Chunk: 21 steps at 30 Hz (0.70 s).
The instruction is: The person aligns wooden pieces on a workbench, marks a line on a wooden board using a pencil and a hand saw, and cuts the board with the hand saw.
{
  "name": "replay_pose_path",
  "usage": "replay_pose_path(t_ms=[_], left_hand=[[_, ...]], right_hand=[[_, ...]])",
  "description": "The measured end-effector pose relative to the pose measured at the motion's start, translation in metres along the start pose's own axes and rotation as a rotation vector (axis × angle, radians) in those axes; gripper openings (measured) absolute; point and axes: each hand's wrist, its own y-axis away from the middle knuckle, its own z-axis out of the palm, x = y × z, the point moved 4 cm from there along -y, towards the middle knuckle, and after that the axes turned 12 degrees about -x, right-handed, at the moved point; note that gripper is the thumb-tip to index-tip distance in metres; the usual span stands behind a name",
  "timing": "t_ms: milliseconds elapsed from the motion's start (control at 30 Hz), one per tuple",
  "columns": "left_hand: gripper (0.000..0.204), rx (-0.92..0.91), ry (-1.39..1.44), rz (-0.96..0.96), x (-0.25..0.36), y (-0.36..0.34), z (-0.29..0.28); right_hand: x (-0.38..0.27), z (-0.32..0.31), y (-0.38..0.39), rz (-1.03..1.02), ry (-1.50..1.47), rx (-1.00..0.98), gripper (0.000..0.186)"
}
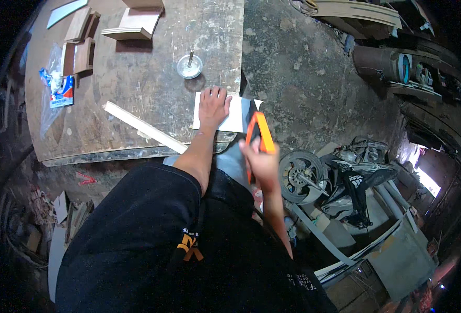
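At the table's right front corner lies a white flat board (234,116), its right end reaching past the table edge. My left hand (214,107) rests flat on the board, fingers stretched out and pressing it down. Just right of the board, my right hand (263,161) is closed around an orange-framed hacksaw (264,131). The saw's frame stands up above the fist, close to the board's overhanging end. Its blade is too blurred to make out, and I cannot tell whether it touches the board.
The worn wooden table (152,83) bears a clear plastic cup (189,67) with a stick in it, a long white strip (144,127), wooden box pieces (131,32) and a blue-and-white packet (61,93). A motorcycle wheel (299,176) and scrap panels (403,258) stand to the right.
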Motion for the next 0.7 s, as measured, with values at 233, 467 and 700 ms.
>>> replay_pose_path(t_ms=[233, 467, 700], left_hand=[[0.024, -0.013, 0.004, -0.010, -0.004, 0.005, -0.002], [0.023, 0.003, -0.023, 0.008, 0.002, 0.001, 0.005], [0.023, 0.048, -0.050, 0.004, -0.011, 0.007, 0.008]], right_hand=[[-0.018, 0.011, 0.032, -0.104, -0.025, -0.093, 0.037], [-0.009, 0.013, -0.038, 0.043, 0.112, 0.025, 0.035], [-0.011, 0.004, 0.001, 0.167, -0.073, -0.020, 0.037]])
